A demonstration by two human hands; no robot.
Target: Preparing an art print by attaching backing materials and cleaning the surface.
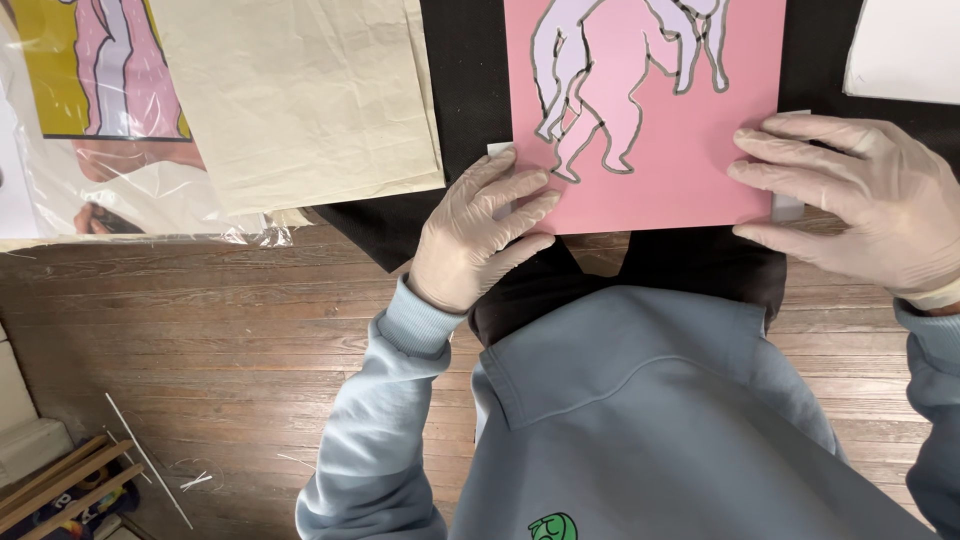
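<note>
While both gloved hands press flat, the pink print (680, 150) lies on the black cloth (465, 80) at twelve o'clock. Left hand (478, 235), fingers spread, pins its seven o'clock corner; right hand (860, 205), open, holds the four o'clock corner. Looks like squaring it up; next wants steady, even pressure. Cream fabric (300, 100) sits at ten.

Matt pink paper print (660, 150); creased cream cloth (300, 100); worn wood floor (200, 330); thin translucent gloves.
</note>
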